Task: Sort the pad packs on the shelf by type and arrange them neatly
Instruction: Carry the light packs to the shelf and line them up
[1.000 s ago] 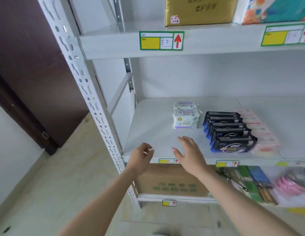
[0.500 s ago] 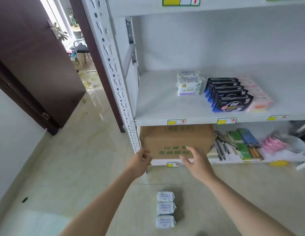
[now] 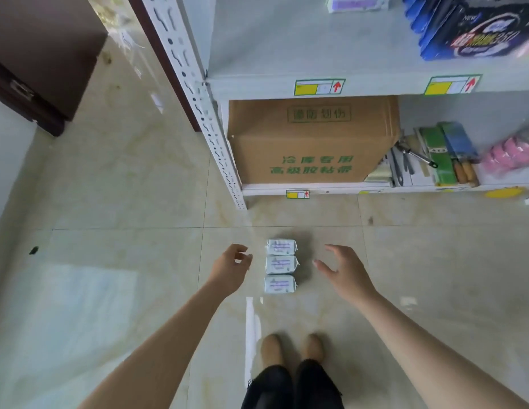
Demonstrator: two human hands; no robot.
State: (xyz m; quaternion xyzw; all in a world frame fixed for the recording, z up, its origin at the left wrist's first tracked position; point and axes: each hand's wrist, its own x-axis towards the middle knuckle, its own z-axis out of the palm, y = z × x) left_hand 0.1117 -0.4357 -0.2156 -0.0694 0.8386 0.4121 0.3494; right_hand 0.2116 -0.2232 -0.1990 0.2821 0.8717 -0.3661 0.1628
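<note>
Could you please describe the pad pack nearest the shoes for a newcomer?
Find the white shelf rack with the cardboard box on its bottom level. On the floor before it, three white pad packs lie in a row; it is the end pack, farthest from the rack.

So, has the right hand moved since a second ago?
Yes. The right hand dropped from above the box to below it, beside the floor packs.
</note>
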